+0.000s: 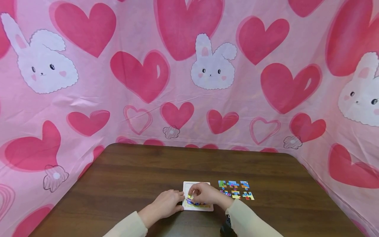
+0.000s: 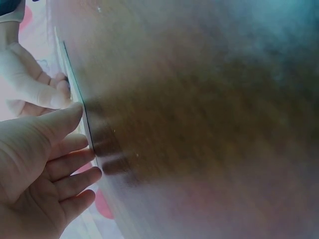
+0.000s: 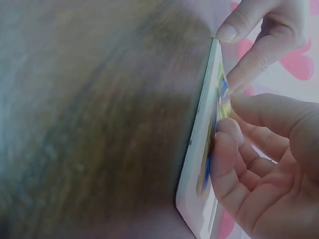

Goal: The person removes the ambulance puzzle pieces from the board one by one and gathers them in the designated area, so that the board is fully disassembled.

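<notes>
A white-rimmed jigsaw tray (image 1: 185,186) lies on the table, its lower part filled with colourful pieces. My right hand (image 1: 205,193) is over the tray, pinching a small puzzle piece (image 1: 189,198) between thumb and fingertips, right at the tray's surface. In the right wrist view, those fingers mostly cover the piece (image 3: 225,107). At the tray's left edge, my left hand (image 1: 166,202) touches the rim with thumb and fingertips. Its fingers (image 2: 75,185) look loosely extended in the left wrist view.
Several loose jigsaw pieces (image 1: 233,184) lie in two rows just right of the tray. The brown wooden table (image 1: 142,171) reaches back to a pink curtain (image 1: 183,95) with hearts and rabbits. A black device (image 1: 227,227) sits by the right wrist.
</notes>
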`<control>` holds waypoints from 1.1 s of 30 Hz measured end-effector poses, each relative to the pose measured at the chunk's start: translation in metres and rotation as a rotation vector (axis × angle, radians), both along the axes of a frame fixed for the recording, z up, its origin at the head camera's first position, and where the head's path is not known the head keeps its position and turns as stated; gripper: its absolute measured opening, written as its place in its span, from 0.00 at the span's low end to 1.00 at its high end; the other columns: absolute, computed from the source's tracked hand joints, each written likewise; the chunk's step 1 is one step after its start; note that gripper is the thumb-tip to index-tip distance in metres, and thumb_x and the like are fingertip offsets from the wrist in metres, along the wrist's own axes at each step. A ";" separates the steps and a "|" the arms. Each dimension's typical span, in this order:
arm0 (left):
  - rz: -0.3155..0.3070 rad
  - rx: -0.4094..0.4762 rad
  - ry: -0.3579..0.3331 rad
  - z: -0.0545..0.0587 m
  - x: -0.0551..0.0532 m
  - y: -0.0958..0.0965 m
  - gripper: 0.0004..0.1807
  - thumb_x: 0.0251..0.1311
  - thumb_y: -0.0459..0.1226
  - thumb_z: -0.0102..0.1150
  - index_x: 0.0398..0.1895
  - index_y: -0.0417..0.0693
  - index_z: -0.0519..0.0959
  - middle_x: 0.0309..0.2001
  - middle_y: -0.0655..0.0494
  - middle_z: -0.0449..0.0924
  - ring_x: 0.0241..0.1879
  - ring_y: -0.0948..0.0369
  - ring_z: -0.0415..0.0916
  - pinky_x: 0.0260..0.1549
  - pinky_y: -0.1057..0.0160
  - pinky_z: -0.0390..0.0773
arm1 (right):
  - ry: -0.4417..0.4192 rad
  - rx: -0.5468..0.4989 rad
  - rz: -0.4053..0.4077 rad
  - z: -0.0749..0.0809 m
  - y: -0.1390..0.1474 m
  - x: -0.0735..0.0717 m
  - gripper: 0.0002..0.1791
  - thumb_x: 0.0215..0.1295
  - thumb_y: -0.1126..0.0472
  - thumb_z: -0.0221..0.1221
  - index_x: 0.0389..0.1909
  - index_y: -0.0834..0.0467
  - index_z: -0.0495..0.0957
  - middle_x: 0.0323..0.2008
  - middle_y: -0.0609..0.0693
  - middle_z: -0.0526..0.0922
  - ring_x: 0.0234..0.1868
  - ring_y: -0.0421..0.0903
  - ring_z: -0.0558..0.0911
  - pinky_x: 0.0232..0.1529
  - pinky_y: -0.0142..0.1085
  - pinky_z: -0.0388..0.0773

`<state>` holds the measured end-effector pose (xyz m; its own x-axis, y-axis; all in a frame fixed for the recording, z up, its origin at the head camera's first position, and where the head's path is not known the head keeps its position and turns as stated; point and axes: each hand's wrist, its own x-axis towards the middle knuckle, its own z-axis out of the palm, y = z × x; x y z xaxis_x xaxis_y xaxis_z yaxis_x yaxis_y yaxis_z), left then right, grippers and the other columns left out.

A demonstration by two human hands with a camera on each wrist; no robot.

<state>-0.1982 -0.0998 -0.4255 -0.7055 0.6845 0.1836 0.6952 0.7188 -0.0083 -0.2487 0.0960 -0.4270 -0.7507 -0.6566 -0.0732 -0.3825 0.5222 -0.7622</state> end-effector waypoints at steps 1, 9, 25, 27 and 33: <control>0.001 0.000 0.000 0.000 0.000 0.000 0.10 0.51 0.44 0.64 0.31 0.49 0.81 0.44 0.52 0.81 0.43 0.60 0.77 0.42 0.60 0.74 | -0.011 -0.009 -0.003 0.000 0.000 0.000 0.07 0.53 0.70 0.62 0.34 0.59 0.78 0.19 0.45 0.72 0.17 0.39 0.70 0.18 0.28 0.68; 0.017 -0.004 -0.009 0.000 0.001 0.000 0.10 0.51 0.44 0.64 0.33 0.49 0.82 0.44 0.52 0.81 0.42 0.60 0.77 0.40 0.61 0.75 | -0.054 -0.081 -0.005 0.001 0.002 0.001 0.08 0.56 0.72 0.57 0.33 0.57 0.75 0.21 0.48 0.72 0.16 0.42 0.71 0.18 0.32 0.71; -0.019 0.003 0.039 -0.001 0.001 0.000 0.10 0.51 0.44 0.65 0.32 0.48 0.82 0.43 0.52 0.81 0.41 0.60 0.78 0.37 0.62 0.75 | -0.045 -0.132 -0.029 0.002 0.002 0.003 0.05 0.57 0.70 0.59 0.32 0.58 0.75 0.18 0.47 0.73 0.16 0.43 0.71 0.17 0.33 0.72; -0.022 0.002 0.040 -0.001 0.001 0.000 0.10 0.51 0.44 0.65 0.33 0.48 0.82 0.43 0.51 0.81 0.41 0.60 0.78 0.37 0.61 0.75 | -0.053 -0.138 -0.039 0.002 0.002 0.003 0.05 0.57 0.70 0.59 0.32 0.58 0.75 0.19 0.48 0.73 0.16 0.43 0.71 0.18 0.33 0.72; -0.021 0.001 0.037 -0.001 0.001 0.000 0.10 0.51 0.44 0.65 0.32 0.48 0.81 0.43 0.51 0.81 0.41 0.60 0.78 0.37 0.61 0.75 | -0.101 -0.165 -0.044 0.006 0.004 0.003 0.04 0.59 0.69 0.59 0.34 0.59 0.76 0.20 0.49 0.74 0.17 0.44 0.72 0.19 0.36 0.73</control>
<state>-0.1975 -0.1002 -0.4266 -0.6840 0.6986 0.2099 0.7092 0.7043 -0.0331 -0.2460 0.1004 -0.4212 -0.7733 -0.6326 -0.0436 -0.2794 0.4016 -0.8722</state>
